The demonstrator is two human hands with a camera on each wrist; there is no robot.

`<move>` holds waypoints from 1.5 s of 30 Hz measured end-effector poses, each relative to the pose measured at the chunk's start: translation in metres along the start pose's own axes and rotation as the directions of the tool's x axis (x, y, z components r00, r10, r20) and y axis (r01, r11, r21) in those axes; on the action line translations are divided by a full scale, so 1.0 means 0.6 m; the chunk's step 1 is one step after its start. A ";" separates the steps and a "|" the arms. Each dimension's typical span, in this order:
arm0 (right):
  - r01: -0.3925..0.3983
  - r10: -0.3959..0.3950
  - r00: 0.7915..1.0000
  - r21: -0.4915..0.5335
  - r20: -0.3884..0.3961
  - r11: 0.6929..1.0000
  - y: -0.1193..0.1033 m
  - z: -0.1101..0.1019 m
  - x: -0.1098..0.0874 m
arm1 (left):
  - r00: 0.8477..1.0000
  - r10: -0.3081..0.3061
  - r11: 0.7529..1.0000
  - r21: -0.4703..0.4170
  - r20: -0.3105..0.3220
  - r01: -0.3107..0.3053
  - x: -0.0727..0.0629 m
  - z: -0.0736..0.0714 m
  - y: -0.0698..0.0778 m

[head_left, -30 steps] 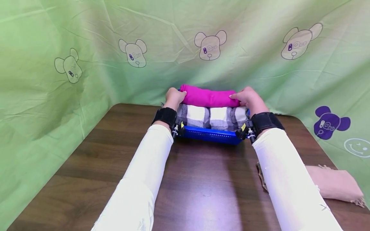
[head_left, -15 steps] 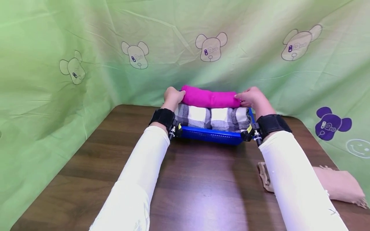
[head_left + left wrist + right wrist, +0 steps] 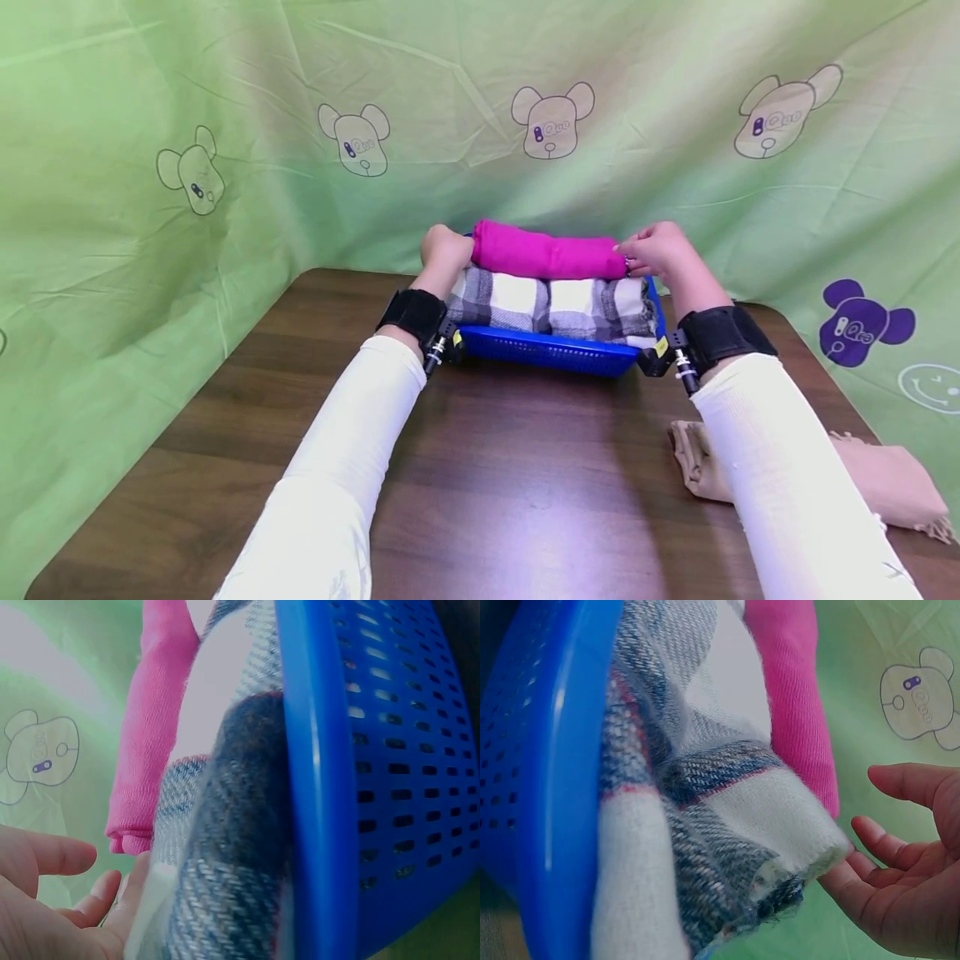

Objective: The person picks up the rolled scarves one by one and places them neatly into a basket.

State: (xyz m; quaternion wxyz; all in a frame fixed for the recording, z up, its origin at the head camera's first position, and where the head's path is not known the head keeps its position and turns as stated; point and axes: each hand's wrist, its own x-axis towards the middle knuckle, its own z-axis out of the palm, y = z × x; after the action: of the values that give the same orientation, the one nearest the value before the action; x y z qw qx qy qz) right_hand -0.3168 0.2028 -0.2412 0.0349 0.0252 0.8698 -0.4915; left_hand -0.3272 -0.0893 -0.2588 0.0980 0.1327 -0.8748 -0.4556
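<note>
A rolled bright pink cloth (image 3: 551, 255) lies along the back of a blue plastic basket (image 3: 555, 352). In front of it sit grey-and-white plaid woollen cloths (image 3: 517, 302), folded thick and filling the basket's front. My left hand (image 3: 444, 248) is at the pink roll's left end; in the left wrist view its thumb and fingers (image 3: 101, 889) are parted with nothing between them. Beyond the roll's right end is my right hand (image 3: 662, 247). The right wrist view shows its fingers loosely spread, the lower fingertips (image 3: 838, 871) right at the plaid cloth's fringed end.
A folded beige-pink fringed scarf (image 3: 885, 483) lies at the table's right side, partly behind my right sleeve (image 3: 802, 475). The brown wooden table (image 3: 510, 467) ends at a green curtain (image 3: 420, 100) printed with bear heads.
Both hands have let go of the pink roll's ends and moved outward, left hand leftward, right hand rightward. The pink roll stays in the basket.
</note>
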 end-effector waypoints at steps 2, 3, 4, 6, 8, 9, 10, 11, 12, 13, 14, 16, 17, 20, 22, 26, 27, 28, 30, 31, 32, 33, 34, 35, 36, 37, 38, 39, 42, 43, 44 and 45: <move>0.015 -0.015 1.000 -0.024 -0.012 1.000 0.002 0.001 -0.002 | 1.000 -0.009 1.000 -0.030 0.006 0.009 -0.001 0.001 -0.001; 0.021 -0.022 1.000 -0.037 -0.020 0.999 0.003 0.001 -0.004 | 1.000 -0.006 0.999 -0.040 0.005 0.006 -0.003 0.001 -0.002; 0.028 -0.030 0.999 -0.051 -0.029 0.998 0.004 0.002 -0.005 | 1.000 -0.005 0.999 -0.054 0.003 0.005 -0.005 0.002 -0.003; 0.037 -0.041 0.998 -0.076 -0.050 0.996 0.006 0.003 -0.009 | 1.000 0.004 0.996 -0.087 0.002 -0.004 -0.011 0.004 -0.005; 0.043 -0.049 0.996 -0.089 -0.069 0.995 0.008 0.004 -0.014 | 1.000 0.026 0.996 -0.090 0.007 -0.025 -0.020 0.006 -0.008; 0.047 -0.054 0.996 -0.090 -0.077 0.995 0.010 0.004 -0.017 | 0.999 0.033 0.995 -0.093 0.014 -0.032 -0.024 0.007 -0.009; 0.052 -0.060 0.995 -0.091 -0.082 0.994 0.011 0.004 -0.020 | 0.999 0.037 0.995 -0.096 0.023 -0.035 -0.029 0.008 -0.010; 0.059 -0.067 0.994 -0.090 -0.087 0.994 0.012 0.004 -0.022 | 0.998 0.040 0.994 -0.103 0.037 -0.036 -0.033 0.010 -0.011; 0.065 -0.073 0.993 -0.088 -0.091 0.994 0.013 0.003 -0.025 | 0.998 0.044 0.993 -0.115 0.051 -0.038 -0.036 0.011 -0.011; 0.073 -0.081 0.992 -0.091 -0.094 0.993 0.014 0.003 -0.028 | 0.997 0.046 0.991 -0.126 0.066 -0.037 -0.040 0.012 -0.012; 0.080 -0.088 0.991 -0.092 -0.096 0.993 0.015 0.003 -0.030 | 0.996 0.047 0.988 -0.148 0.079 -0.035 -0.043 0.013 -0.013; 0.091 -0.102 0.990 -0.111 -0.102 0.990 0.015 0.004 -0.036 | 0.994 0.050 0.981 -0.190 0.100 -0.030 -0.049 0.016 -0.014; 0.095 -0.108 0.989 -0.116 -0.106 0.989 0.016 0.005 -0.039 | 0.992 0.056 0.976 -0.216 0.110 -0.031 -0.052 0.017 -0.016; 0.102 -0.117 0.986 -0.127 -0.117 0.987 0.017 0.008 -0.047 | 0.987 0.075 0.958 -0.286 0.142 -0.032 -0.060 0.020 -0.020; 0.111 -0.126 0.985 -0.124 -0.119 0.986 0.019 0.008 -0.052 | 0.983 0.088 0.942 -0.334 0.164 -0.029 -0.067 0.023 -0.023; 0.135 -0.152 0.980 -0.135 -0.127 0.982 0.025 0.006 -0.061 | 0.974 0.091 0.906 -0.423 0.207 0.005 -0.078 0.028 -0.027; 0.138 -0.156 0.979 -0.139 -0.128 0.981 0.026 0.004 -0.064 | 0.972 0.090 0.899 -0.438 0.216 0.014 -0.081 0.029 -0.029; 0.142 -0.160 0.978 -0.141 -0.131 0.980 0.028 0.004 -0.066 | 0.970 0.086 0.893 -0.449 0.226 0.026 -0.083 0.030 -0.031; 0.154 -0.172 0.977 -0.138 -0.129 0.978 0.033 0.001 -0.070 | 0.965 0.081 0.879 -0.474 0.251 0.050 -0.088 0.033 -0.034; 0.158 -0.175 0.977 -0.132 -0.125 0.979 0.036 -0.001 -0.071 | 0.962 0.081 0.872 -0.485 0.261 0.059 -0.091 0.034 -0.036; 0.163 -0.178 0.977 -0.129 -0.120 0.978 0.039 -0.002 -0.073 | 0.959 0.081 0.865 -0.497 0.271 0.068 -0.094 0.035 -0.037; 0.166 -0.180 0.977 -0.128 -0.115 0.978 0.042 -0.003 -0.075 | 0.957 0.084 0.859 -0.507 0.279 0.073 -0.096 0.036 -0.039; 0.170 -0.184 0.977 -0.131 -0.110 0.977 0.045 -0.004 -0.077 | 0.955 0.086 0.853 -0.516 0.285 0.077 -0.099 0.037 -0.040; 0.171 -0.185 0.977 -0.132 -0.104 0.976 0.048 -0.005 -0.079 | 0.953 0.089 0.851 -0.520 0.289 0.078 -0.102 0.037 -0.041; 0.174 -0.188 0.977 -0.132 -0.100 0.976 0.051 -0.006 -0.082 | 0.952 0.091 0.847 -0.526 0.293 0.081 -0.105 0.038 -0.042; 0.179 -0.193 0.976 -0.136 -0.097 0.974 0.054 -0.007 -0.084 | 0.950 0.093 0.845 -0.528 0.297 0.082 -0.108 0.038 -0.043; 0.183 -0.197 0.976 -0.140 -0.094 0.973 0.057 -0.007 -0.086 | 0.949 0.094 0.846 -0.527 0.300 0.083 -0.111 0.039 -0.043; 0.186 -0.200 0.976 -0.139 -0.092 0.973 0.059 -0.008 -0.089 | 0.948 0.094 0.847 -0.525 0.304 0.085 -0.114 0.039 -0.044; 0.198 -0.209 0.974 -0.118 -0.085 0.973 0.067 -0.010 -0.095 | 0.943 0.092 0.854 -0.512 0.321 0.091 -0.122 0.041 -0.045; 0.201 -0.211 0.974 -0.114 -0.084 0.973 0.069 -0.010 -0.097 | 0.941 0.093 0.855 -0.510 0.327 0.093 -0.125 0.041 -0.045; 0.202 -0.211 0.974 -0.110 -0.082 0.973 0.072 -0.011 -0.099 | 0.938 0.092 0.854 -0.510 0.334 0.098 -0.127 0.042 -0.045; 0.206 -0.215 0.973 -0.105 -0.081 0.973 0.074 -0.012 -0.101 | 0.935 0.094 0.854 -0.511 0.341 0.100 -0.129 0.043 -0.044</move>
State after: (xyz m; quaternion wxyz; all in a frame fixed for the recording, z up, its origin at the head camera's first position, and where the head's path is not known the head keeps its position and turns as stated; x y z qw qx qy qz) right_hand -0.2532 0.2312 -0.2701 -0.0563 -0.0464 0.8909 -0.4483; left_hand -0.2576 -0.0590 -0.2994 -0.0294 0.0185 -0.7215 -0.6916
